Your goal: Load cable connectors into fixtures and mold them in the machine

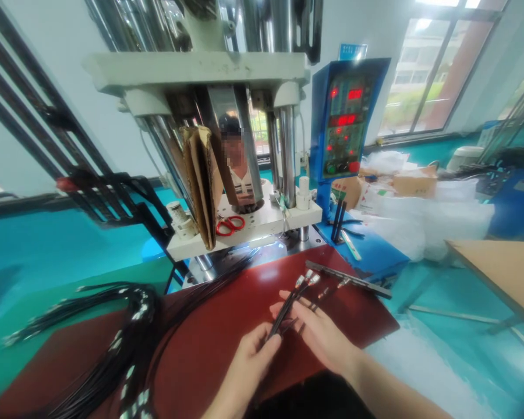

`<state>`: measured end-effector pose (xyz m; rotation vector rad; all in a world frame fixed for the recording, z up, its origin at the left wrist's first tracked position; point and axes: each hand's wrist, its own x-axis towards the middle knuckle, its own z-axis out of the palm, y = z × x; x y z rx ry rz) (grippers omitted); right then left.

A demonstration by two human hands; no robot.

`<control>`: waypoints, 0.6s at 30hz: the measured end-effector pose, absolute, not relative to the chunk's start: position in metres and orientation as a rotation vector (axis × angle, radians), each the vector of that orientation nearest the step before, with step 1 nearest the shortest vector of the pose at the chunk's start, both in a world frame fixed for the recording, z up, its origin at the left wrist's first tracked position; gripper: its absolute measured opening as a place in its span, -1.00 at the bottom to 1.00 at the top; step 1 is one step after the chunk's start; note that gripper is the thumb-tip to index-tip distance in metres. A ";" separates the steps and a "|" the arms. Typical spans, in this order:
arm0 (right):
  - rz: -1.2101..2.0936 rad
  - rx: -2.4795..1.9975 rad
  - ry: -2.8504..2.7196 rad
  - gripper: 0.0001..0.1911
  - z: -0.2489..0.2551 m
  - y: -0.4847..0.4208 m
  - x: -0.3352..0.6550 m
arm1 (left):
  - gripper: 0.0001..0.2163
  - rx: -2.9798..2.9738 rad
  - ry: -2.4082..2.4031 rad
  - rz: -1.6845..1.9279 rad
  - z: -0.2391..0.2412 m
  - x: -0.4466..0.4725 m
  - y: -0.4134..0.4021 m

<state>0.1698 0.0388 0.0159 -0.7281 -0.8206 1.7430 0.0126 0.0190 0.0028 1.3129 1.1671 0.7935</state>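
My left hand (251, 355) pinches a few thin black cables (288, 305) over the dark red mat (227, 326). The cables end in small metal connectors (308, 278) that point up and to the right. My right hand (317, 331) lies alongside, its fingers stretched under and around the same cables. A large bundle of black cables with white tags (122, 343) lies on the mat to the left. A long black mould bar (349, 279) rests just beyond the connector tips.
A vertical press machine (209, 75) stands behind the mat, with red scissors (229, 225) on its white plate. A blue control box with red displays (347, 116) is at the right. Another person (238, 169) is behind the machine. A cardboard sheet (502, 270) lies far right.
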 end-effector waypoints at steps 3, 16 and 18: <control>1.760 -0.745 -1.011 -0.66 0.011 0.037 0.176 | -0.72 1.155 1.002 0.752 0.014 0.017 0.025; 1.583 -0.568 -0.815 -0.65 0.036 0.075 0.216 | -0.70 1.180 1.011 0.607 0.012 0.041 0.044; 1.622 -0.648 -0.986 -0.68 0.047 0.083 0.223 | -0.70 1.160 1.024 0.582 0.012 0.044 0.044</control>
